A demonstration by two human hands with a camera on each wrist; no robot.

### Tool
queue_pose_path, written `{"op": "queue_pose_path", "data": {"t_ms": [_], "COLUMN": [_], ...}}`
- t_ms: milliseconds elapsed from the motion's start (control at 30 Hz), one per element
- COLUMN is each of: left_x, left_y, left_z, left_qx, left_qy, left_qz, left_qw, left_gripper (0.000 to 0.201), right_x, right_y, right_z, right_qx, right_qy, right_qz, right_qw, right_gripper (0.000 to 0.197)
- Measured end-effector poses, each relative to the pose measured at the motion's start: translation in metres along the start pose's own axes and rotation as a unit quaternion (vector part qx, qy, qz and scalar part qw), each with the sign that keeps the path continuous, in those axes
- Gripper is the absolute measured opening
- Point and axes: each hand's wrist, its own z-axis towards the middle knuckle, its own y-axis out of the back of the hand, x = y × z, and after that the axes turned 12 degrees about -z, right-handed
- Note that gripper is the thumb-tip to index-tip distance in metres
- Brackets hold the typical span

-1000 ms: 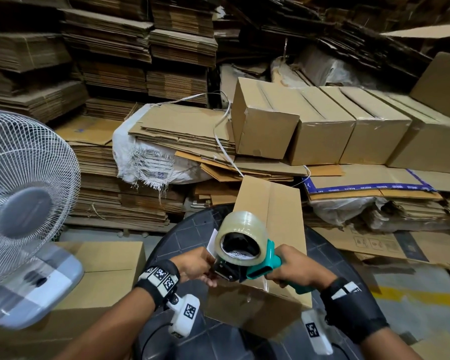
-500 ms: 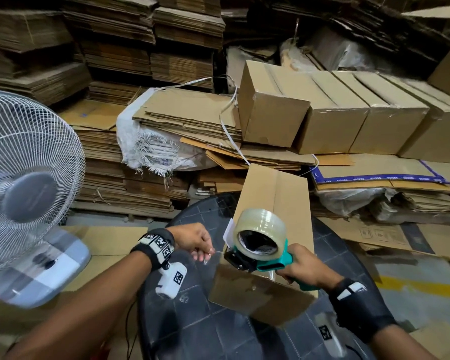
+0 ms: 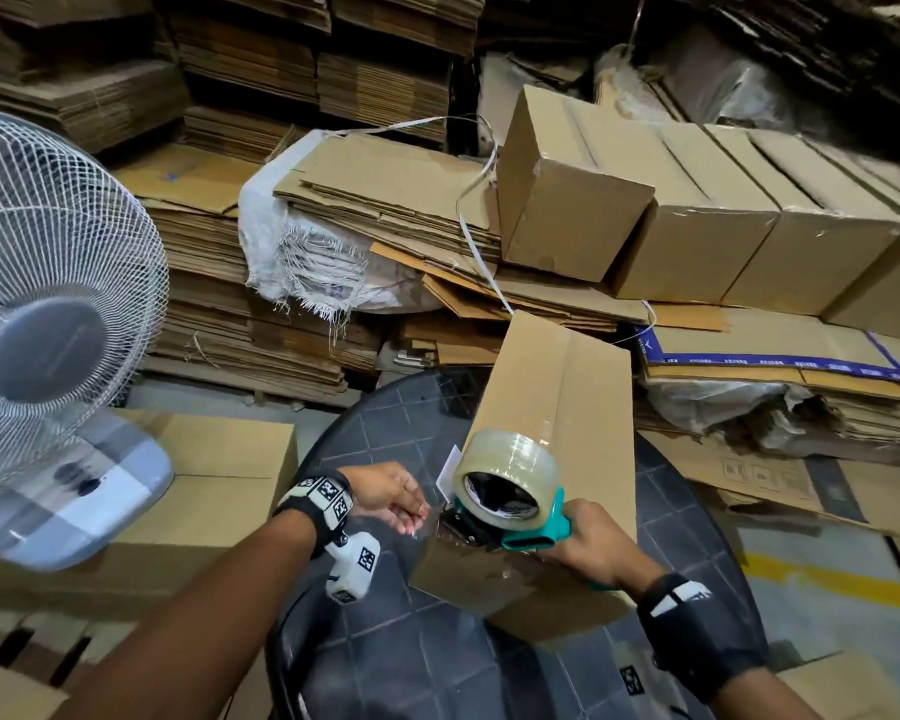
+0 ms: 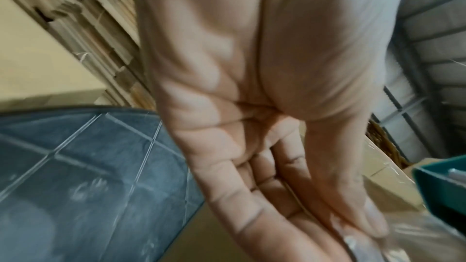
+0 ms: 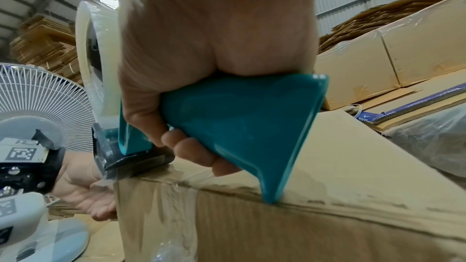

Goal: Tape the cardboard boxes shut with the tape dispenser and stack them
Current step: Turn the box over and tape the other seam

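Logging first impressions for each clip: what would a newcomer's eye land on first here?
Probably the teal tape dispenser with its big clear roll, gripped by the right hand at the near end of a long cardboard box lying on the dark round table. Just left of it, the left hand pinches the loose tape end. A white fan fills the left edge, and taped boxes sit in a row on flattened cardboard behind.

No legible wording anywhere; white lettering on the blue-edged cardboard sheet (image 3: pixel 780 362) too small to read; black square code markers on the wristband (image 3: pixel 328 498), no text
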Motion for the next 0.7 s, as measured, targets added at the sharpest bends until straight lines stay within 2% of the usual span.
{"op": "queue_pose_path", "data": {"t_ms": [133, 167, 267, 367, 500, 633, 700], "left_x": [0.023, 0.027, 0.033, 0.032, 0.045, 0.057, 0.059], "left_y": [-0.012, -0.014, -0.017, -0.028, -0.053, -0.078, -0.093], "left_z": [0.009, 0.010, 0.011, 0.014, 0.017, 0.005, -0.002], "left_qx": [-0.046, -0.065, -0.178, -0.259, -0.347, -0.406, -0.390], "left_qy": [-0.034, -0.048, -0.107, -0.183, -0.227, -0.266, -0.278], "left_qz": [-0.093, -0.100, -0.054, 0.015, 0.060, 0.053, 0.051], "left_qw": [0.994, 0.992, 0.977, 0.948, 0.908, 0.873, 0.876], "left_gripper": [0.003, 0.005, 0.025, 0.026, 0.043, 0.024, 0.022], "right_x": [0.002, 0.002, -0.002, -0.002, 0.001, -0.001, -0.005], "right_y": [0.000, 0.000, -0.002, -0.002, 0.000, 0.000, 0.001], "right_z": [0.003, 0.003, 0.002, 0.002, 0.001, 0.005, 0.007], "right_qx": [-0.001, 0.000, -0.001, 0.006, 0.002, 0.004, 0.006], "right_qy": [0.008, 0.013, 0.014, 0.028, 0.044, 0.048, 0.046], "right_qz": [-0.014, -0.013, -0.011, -0.006, 0.003, -0.013, -0.022], "right_qw": [1.000, 1.000, 1.000, 1.000, 0.999, 0.999, 0.999], "right_gripper": [0.027, 0.027, 0.049, 0.056, 0.053, 0.030, 0.031]}}
